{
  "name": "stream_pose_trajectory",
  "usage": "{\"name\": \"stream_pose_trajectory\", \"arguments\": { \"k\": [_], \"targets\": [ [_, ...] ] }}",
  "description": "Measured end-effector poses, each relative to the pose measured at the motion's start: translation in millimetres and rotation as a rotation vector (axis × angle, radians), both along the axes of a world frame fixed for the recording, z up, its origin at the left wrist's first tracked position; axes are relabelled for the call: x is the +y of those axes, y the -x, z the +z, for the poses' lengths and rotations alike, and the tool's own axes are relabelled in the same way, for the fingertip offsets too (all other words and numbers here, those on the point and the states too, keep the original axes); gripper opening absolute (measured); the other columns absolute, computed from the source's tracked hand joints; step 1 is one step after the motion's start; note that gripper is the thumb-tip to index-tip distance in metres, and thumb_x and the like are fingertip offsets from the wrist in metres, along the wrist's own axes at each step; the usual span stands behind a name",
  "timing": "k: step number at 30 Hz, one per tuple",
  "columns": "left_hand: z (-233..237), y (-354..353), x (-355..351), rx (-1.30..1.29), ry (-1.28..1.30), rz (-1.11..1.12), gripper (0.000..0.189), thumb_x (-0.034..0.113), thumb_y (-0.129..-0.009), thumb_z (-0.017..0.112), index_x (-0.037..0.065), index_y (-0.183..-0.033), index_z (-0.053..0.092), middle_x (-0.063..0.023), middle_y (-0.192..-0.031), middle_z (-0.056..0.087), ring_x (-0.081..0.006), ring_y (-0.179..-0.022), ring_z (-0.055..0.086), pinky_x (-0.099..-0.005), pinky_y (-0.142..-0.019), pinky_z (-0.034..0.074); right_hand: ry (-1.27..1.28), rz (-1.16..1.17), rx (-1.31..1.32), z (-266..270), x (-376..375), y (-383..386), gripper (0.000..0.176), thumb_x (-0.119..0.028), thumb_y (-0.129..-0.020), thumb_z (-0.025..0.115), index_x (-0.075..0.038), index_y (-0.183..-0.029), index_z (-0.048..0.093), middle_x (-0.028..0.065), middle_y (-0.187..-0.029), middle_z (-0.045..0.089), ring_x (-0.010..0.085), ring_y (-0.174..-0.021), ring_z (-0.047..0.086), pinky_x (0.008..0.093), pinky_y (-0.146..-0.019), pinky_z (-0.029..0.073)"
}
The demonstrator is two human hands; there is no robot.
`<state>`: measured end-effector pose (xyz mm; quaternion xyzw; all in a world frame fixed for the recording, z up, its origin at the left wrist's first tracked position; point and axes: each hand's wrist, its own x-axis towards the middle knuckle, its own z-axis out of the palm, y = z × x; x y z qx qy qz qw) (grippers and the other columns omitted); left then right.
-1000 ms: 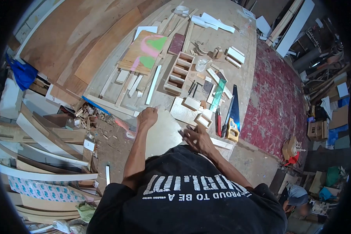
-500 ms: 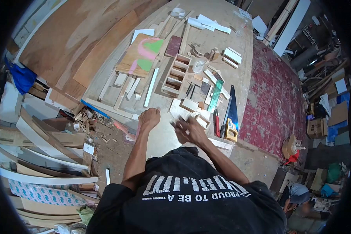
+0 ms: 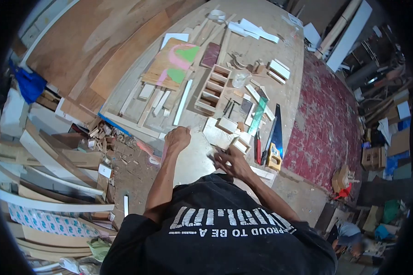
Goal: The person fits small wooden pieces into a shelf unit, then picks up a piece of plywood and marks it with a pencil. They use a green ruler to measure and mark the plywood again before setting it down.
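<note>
My left hand (image 3: pixel 177 139) is closed in a fist at the near edge of the workbench (image 3: pixel 195 149), just below a long white strip (image 3: pixel 182 102). Whatever it may hold is hidden. My right hand (image 3: pixel 234 164) is a little blurred, its fingers apart, next to a small open wooden box (image 3: pixel 241 145). Beyond it are a pale wood block (image 3: pixel 227 124) and a green transparent ruler (image 3: pixel 259 115). A handsaw with a yellow handle (image 3: pixel 274 158) lies to the right, beside a red-handled tool (image 3: pixel 257 149).
A wooden compartment box (image 3: pixel 214 89) stands mid-bench, near a painted board (image 3: pixel 173 64) and wood strips. Large plywood sheets (image 3: pixel 87 50) are at the left. Curved panels (image 3: pixel 55 204) are stacked lower left. Another person (image 3: pixel 346 236) is at the lower right.
My right hand has moved slightly right and toward my body. My left hand stays a fist at nearly the same place. The whole view has shifted a little.
</note>
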<state>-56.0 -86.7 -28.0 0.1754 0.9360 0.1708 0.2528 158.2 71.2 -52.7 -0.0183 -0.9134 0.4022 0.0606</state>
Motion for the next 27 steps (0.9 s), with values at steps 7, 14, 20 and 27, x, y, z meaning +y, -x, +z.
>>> {"name": "stream_pose_trajectory", "arguments": {
  "k": [7, 14, 20, 27],
  "targets": [
    [3.2, 3.1, -1.2, 0.033, -0.002, 0.024, 0.049, 0.041, -0.1, 0.044, 0.001, -0.102, 0.073, -0.0244, -0.107, 0.069, -0.0417, -0.104, 0.065, -0.0497, -0.093, 0.048, -0.099, -0.012, 0.062, 23.0, -0.7, 63.2, 0.028, -0.025, -0.088, 0.067, -0.011, -0.112, 0.066, 0.0205, -0.085, 0.054, 0.0384, -0.084, 0.056, 0.0491, -0.07, 0.047],
    [-11.3, 11.9, -8.0, 0.068, 0.026, 0.066, 0.048, 0.04, -0.1, 0.043, 0.003, -0.102, 0.073, -0.0243, -0.107, 0.069, -0.0411, -0.107, 0.065, -0.05, -0.093, 0.048, 0.064, 0.009, -0.129, -8.5, 38.8, -93.4, 0.04, -0.021, -0.088, 0.07, -0.011, -0.126, 0.065, 0.0171, -0.108, 0.065, 0.0308, -0.089, 0.062, 0.041, -0.086, 0.051],
    [0.3, 5.7, 1.9, 0.06, 0.04, 0.038, 0.048, 0.04, -0.101, 0.042, 0.002, -0.102, 0.072, -0.0238, -0.107, 0.069, -0.0414, -0.106, 0.065, -0.05, -0.094, 0.048, 0.12, -0.096, 0.117, 27.4, 5.8, -32.1, 0.036, -0.016, -0.085, 0.073, -0.005, -0.119, 0.067, 0.0169, -0.101, 0.063, 0.0305, -0.091, 0.063, 0.0422, -0.08, 0.053],
    [12.0, -1.7, 0.5, 0.077, -0.021, 0.065, 0.047, 0.038, -0.101, 0.042, 0.002, -0.102, 0.072, -0.0235, -0.106, 0.07, -0.0413, -0.104, 0.065, -0.0506, -0.093, 0.048, 0.108, -0.361, -0.002, -0.5, 34.6, -22.3, 0.035, -0.016, -0.088, 0.07, -0.004, -0.121, 0.067, 0.016, -0.096, 0.062, 0.0257, -0.079, 0.065, 0.0358, -0.069, 0.053]
  ]
}}
